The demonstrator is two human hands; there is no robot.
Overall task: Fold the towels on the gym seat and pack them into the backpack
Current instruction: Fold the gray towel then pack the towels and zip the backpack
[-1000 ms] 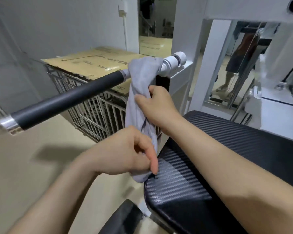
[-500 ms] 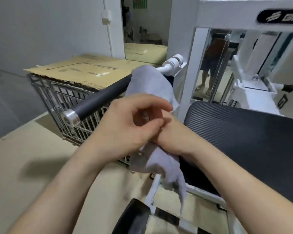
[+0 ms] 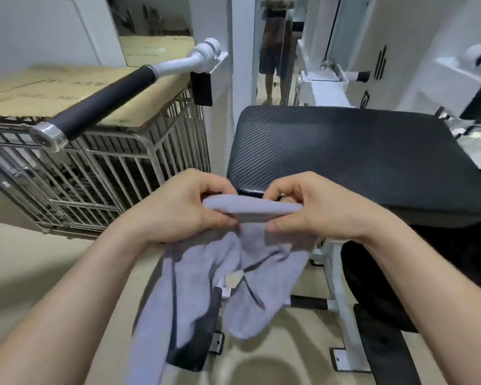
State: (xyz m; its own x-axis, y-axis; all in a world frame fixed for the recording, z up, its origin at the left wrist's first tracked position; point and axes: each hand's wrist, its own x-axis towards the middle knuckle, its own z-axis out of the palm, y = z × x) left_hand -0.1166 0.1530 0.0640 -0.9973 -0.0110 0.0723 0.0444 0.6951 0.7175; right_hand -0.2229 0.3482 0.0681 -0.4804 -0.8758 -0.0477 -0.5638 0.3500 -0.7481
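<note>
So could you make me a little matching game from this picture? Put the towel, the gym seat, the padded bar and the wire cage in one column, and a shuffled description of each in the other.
Things
1. towel
2. gym seat
3. padded bar
4. wire cage

Descriptions
a. topped with cardboard
b. pinched by the left hand and right hand, rest hanging down
c. black ribbed pad beyond the hands
d. juts out at left, with a silver end cap

Pairs: 1-b, 2-c, 3-d, 4-a
</note>
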